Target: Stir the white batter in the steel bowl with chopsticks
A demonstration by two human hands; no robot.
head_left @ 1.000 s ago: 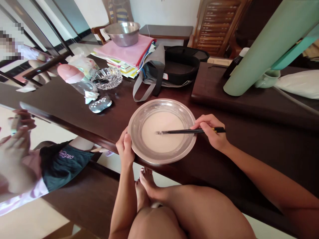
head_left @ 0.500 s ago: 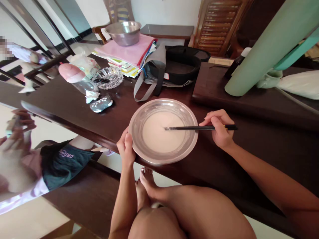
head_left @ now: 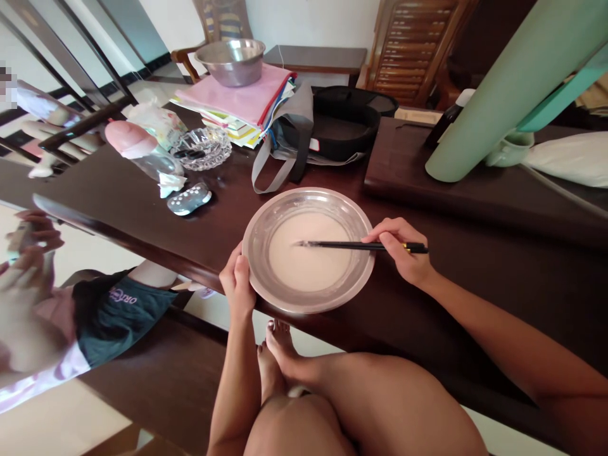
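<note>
A wide metal bowl (head_left: 313, 303) stands at the front edge of the dark wooden table, holding a pale, creamy batter-like liquid (head_left: 308, 272). My left hand (head_left: 237, 282) grips the bowl's left rim, thumb on the outside near the top and the other fingers partly hidden beneath. Black chopsticks (head_left: 346, 245) are pinched in my right hand (head_left: 403, 250) over the bowl's right rim. Their tips, coated with the liquid, dip into it around the middle of the bowl.
Behind the bowl lies a black and grey bag (head_left: 327, 126). Another metal bowl (head_left: 232, 63) rests on stacked folders (head_left: 237, 101). A glass ashtray (head_left: 202, 150), a bottle (head_left: 142, 149) and a grey remote (head_left: 189, 199) are at left. A green tube (head_left: 489, 95) leans at right. Someone sits at left.
My right hand has moved left with the chopsticks, so their tips reach further toward the bowl's left side. My left hand keeps its grip on the rim.
</note>
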